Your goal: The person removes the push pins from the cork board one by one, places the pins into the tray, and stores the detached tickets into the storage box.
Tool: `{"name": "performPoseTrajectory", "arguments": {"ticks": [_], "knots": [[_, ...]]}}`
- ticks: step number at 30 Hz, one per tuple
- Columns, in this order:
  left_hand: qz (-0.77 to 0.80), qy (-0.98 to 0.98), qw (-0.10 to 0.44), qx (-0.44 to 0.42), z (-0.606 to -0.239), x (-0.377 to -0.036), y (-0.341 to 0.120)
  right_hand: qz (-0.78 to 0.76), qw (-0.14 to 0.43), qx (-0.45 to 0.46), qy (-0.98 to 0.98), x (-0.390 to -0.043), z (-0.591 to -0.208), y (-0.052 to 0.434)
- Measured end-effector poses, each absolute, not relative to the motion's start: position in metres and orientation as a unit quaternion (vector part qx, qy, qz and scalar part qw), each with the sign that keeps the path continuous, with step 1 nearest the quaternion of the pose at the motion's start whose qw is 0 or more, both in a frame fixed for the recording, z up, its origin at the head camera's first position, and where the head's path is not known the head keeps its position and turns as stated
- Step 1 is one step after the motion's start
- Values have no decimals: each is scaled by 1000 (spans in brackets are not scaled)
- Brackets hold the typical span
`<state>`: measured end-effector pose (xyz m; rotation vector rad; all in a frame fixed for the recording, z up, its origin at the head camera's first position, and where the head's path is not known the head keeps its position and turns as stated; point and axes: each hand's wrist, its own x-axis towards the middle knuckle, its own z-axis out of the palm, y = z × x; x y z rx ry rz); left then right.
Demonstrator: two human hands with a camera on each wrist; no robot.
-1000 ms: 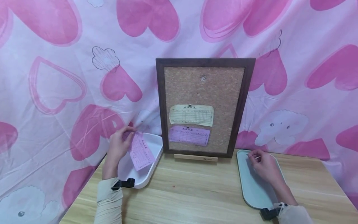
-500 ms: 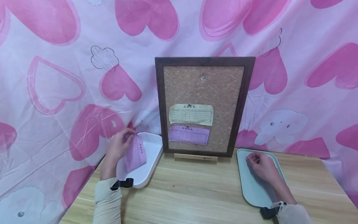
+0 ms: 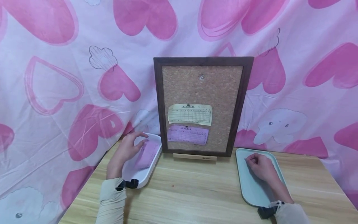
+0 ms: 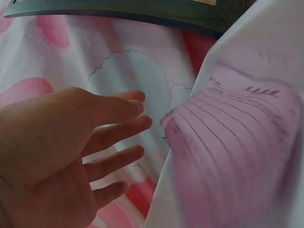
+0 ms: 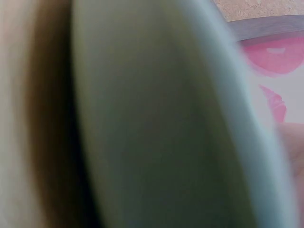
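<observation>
My left hand (image 3: 129, 148) hovers at the left rim of a white tray (image 3: 144, 182), fingers apart and holding nothing. A purple printed form slip (image 3: 146, 154) lies in that tray; in the left wrist view the slip (image 4: 232, 137) is bent and stands apart from the fingertips. Over a pale green tray (image 3: 246, 189), my right hand (image 3: 261, 166) has its fingers curled, with thumb and fingertips together. A tiny pin-like thing (image 3: 246, 159) shows at their tips, too small to make out. The right wrist view is mostly blocked by a blurred tray edge.
A framed cork board (image 3: 218, 93) stands upright at the table's back. On it hang a yellow form slip (image 3: 190, 114) and, below, a purple one (image 3: 188, 135). A silvery cluster (image 3: 201, 77) sits near its top. Behind hangs a pink heart-print cloth (image 3: 56, 124).
My left hand has let go of the purple slip, which dropped into the white tray, and has shifted slightly right with fingers spread. The right hand stays nearly still over the green tray.
</observation>
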<state>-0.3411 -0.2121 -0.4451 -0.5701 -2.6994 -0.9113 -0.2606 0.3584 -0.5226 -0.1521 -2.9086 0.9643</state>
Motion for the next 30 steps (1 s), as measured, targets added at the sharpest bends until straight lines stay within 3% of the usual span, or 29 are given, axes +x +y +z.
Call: {"name": "performPoseTrajectory", "arguments": {"ticks": [20, 30], "knots": [[-322, -916, 110, -212, -436, -336, -206, 319, 56, -59, -944, -261, -527, 359], [-331, -923, 38, -192, -443, -335, -206, 318, 55, -57, -945, -262, -528, 361]]}}
